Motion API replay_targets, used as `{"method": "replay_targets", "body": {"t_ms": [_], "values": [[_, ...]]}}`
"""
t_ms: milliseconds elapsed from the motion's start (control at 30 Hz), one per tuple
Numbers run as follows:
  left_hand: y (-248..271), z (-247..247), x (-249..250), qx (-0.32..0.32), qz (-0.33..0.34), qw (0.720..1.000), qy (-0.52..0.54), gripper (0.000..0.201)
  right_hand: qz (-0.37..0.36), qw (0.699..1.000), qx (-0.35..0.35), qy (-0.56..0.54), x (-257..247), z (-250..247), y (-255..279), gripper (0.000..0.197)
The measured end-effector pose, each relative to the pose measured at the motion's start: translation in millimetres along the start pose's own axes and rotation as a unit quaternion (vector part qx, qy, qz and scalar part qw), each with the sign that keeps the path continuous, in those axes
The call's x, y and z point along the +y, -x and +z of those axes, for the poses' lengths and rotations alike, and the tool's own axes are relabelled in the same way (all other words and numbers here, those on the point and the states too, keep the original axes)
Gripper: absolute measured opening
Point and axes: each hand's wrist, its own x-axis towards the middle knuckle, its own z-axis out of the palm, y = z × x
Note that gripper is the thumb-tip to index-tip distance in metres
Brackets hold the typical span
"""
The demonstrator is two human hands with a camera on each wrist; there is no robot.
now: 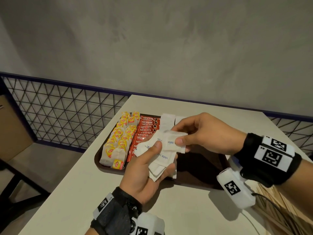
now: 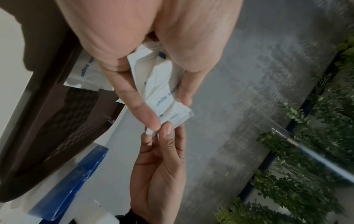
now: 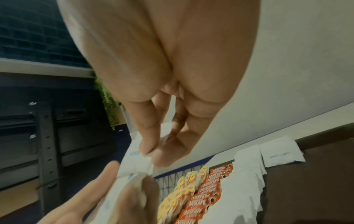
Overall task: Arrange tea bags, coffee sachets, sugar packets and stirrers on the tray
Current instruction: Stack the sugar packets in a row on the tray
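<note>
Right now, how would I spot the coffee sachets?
Find the brown tray on the white table. The Nescafe coffee sachets run in a red column between yellow-tagged Lipton tea bags and white sugar packets; only they are red.

Left hand (image 1: 144, 168): raised above the near rim of the tray (image 1: 108, 169), palm turned up and inward, fingers curled under a bundle of sugar packets (image 1: 158, 160), thumb pressed on top. Black band on wrist.

Right hand (image 1: 205, 133): over the tray's middle, back of hand up, thumb and fingertips pinching the top packet (image 1: 171, 139) of the bundle. Right forearm enters from the tray's right side; black band on wrist.
</note>
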Motion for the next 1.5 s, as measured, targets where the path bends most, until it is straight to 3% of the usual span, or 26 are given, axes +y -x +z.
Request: {"method": "replay_targets", "body": {"t_ms": [233,567,833,1100,1267,1367,1500], "values": [[-1.6,-2.8,3.9,0.032,0.017,0.999,0.005,0.045,0.071,0.987,0.134,-0.049,33.5,-44.4,-55.4,0.031],[-0.6,-2.2,-1.7,0.018,0.01,1.0,-0.014,0.04,0.163,0.966,0.135,0.15,90.1,-48.9,-139.5,0.01],[-1.2,-3.3,-3.4,0.009,-0.005,1.0,-0.019,0.043,0.197,0.942,0.121,0.242,105.2,-46.2,-163.2,0.02],[-0.5,-2.4,-1.7,0.016,0.01,1.0,-0.021,0.044,0.2,0.936,0.138,0.255,101.3,-49.2,-164.8,0.028],[-3.7,-3.7,-0.4,0.028,-0.029,0.999,0.024,0.045,0.195,0.937,0.169,0.235,75.2,-54.0,-145.8,0.033],[-4.7,-5.2,1.8,0.013,-0.038,0.997,0.067,0.045,0.147,0.964,0.17,0.142,47.2,-48.4,-120.5,0.018],[-4.8,-6.3,0.0,-0.01,-0.014,0.998,0.055,0.051,0.046,0.995,0.073,0.051,11.1,-20.5,-71.2,0.012]]}}
